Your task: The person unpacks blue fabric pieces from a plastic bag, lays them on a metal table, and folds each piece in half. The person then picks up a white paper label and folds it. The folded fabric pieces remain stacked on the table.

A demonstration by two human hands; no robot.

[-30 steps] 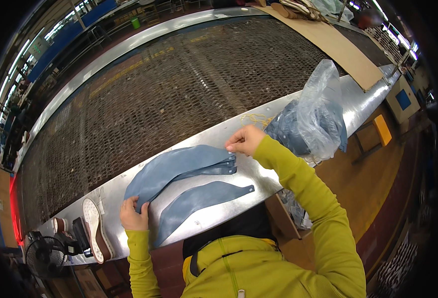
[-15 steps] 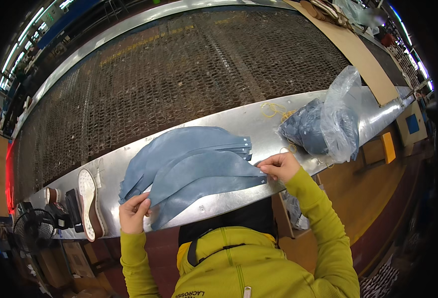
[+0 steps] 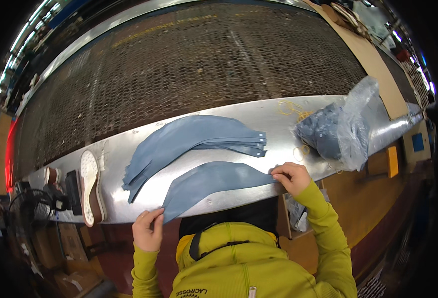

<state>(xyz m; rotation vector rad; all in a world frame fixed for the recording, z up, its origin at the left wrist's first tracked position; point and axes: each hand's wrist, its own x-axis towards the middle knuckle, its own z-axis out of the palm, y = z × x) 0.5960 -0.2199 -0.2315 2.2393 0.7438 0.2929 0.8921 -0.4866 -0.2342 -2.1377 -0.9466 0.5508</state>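
Note:
A curved blue-grey flat piece, like cut leather or synthetic sheet, stretches along the near edge of the metal table. My left hand pinches its left end, and my right hand pinches its right tip. Whether a second piece lies right under it I cannot tell. Just beyond it rests a fanned stack of similar curved pieces, with small white labels at their right ends. To the right, a clear plastic bag holds more bundled blue-grey material.
A metal mesh conveyor runs behind the bright metal ledge. Yellow string lies near the bag. At left are a white-and-brown shoe sole, a dark box-like object and a black fan.
The held piece has come off the stack toward me and now covers the place of the piece lying in front. Both hands still pinch its ends. The view has shifted slightly.

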